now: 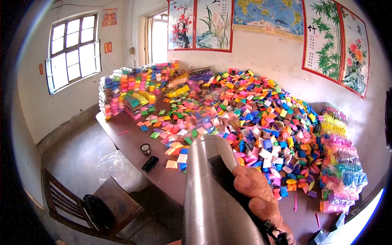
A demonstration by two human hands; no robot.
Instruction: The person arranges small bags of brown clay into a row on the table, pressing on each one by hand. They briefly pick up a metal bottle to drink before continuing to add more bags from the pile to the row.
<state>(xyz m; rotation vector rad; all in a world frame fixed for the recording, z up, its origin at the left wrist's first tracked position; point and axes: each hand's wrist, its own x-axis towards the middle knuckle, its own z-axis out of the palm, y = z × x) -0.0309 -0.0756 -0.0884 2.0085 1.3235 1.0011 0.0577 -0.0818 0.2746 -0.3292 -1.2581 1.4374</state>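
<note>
A stainless steel thermos flask (204,192) with a black handle rises large and close in front of me, its rounded end pointing toward the table. The fingers of my right hand (261,200) are wrapped round its handle side, and a dark cord hangs by the wrist. At the bottom edge, left of the flask, a sliver of skin may belong to my left hand (175,242); its fingers are hidden. Beyond the flask, many small colourful packets (261,118) lie heaped on the brown table (171,188).
A round metal lid-like piece (145,148) and a black oblong object (150,164) lie near the table's left edge. Stacks of bagged packets stand at the back left (134,87) and right (341,171). A wooden chair (118,204) stands at lower left.
</note>
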